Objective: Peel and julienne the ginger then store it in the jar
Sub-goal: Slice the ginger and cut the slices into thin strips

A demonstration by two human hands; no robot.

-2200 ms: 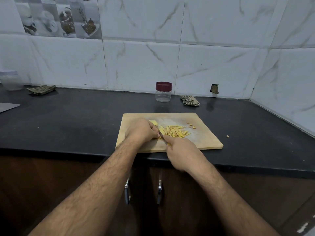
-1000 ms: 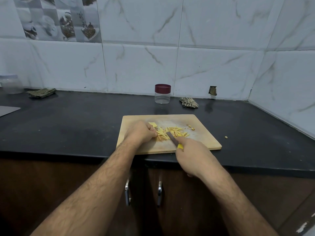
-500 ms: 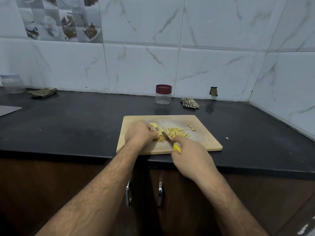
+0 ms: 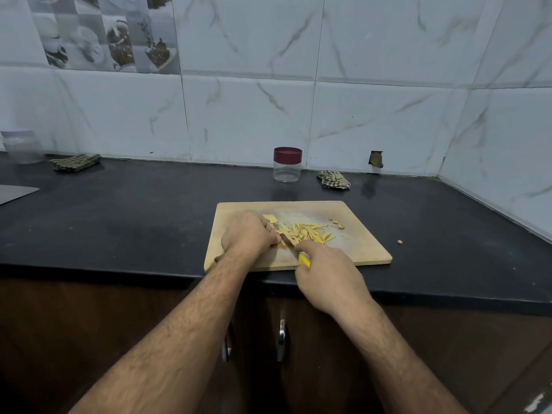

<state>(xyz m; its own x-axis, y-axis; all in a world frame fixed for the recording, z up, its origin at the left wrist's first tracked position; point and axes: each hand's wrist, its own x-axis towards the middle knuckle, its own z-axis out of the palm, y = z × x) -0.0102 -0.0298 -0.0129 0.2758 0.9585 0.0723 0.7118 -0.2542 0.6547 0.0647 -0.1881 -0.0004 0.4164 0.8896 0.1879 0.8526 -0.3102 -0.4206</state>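
Ginger (image 4: 304,232) lies cut in thin strips on the board (image 4: 358,249), tabletop centre. Left hand (image 4: 249,234) curls over an uncut slice; right hand (image 4: 325,270) grips the knife (image 4: 286,239). Strips look light, stiff, damp: gather by pinch or scoop. Jar (image 4: 287,164) stands behind, lidded.

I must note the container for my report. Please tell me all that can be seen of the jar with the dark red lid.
The jar is small and round, with a clear body that looks like plastic or glass and a dark red lid on top. It looks empty. It stands upright on the black counter, close to the tiled wall, behind the wooden cutting board and apart from it. A crumpled checked cloth lies to its right. Neither hand touches it.
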